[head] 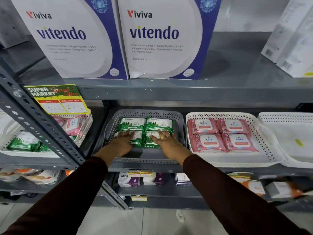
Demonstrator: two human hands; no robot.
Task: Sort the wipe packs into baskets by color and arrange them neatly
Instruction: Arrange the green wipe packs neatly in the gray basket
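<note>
A grey basket (179, 121) on the middle shelf holds several green wipe packs (133, 123) laid flat in a two-by-two block. My left hand (121, 141) lies flat, fingers spread, on the front left green pack. My right hand (166, 142) rests flat on the front right green pack. Neither hand grips anything. To the right, a white basket (264, 138) holds several pink wipe packs (234, 126), also in a two-by-two block.
A white basket (84, 126) at the left, behind the grey shelf upright (42, 119), holds mixed pink and green packs. Empty white baskets (291, 133) are stacked at far right. Two large boxes (157, 36) stand on the shelf above. A price sign (57, 99) hangs at left.
</note>
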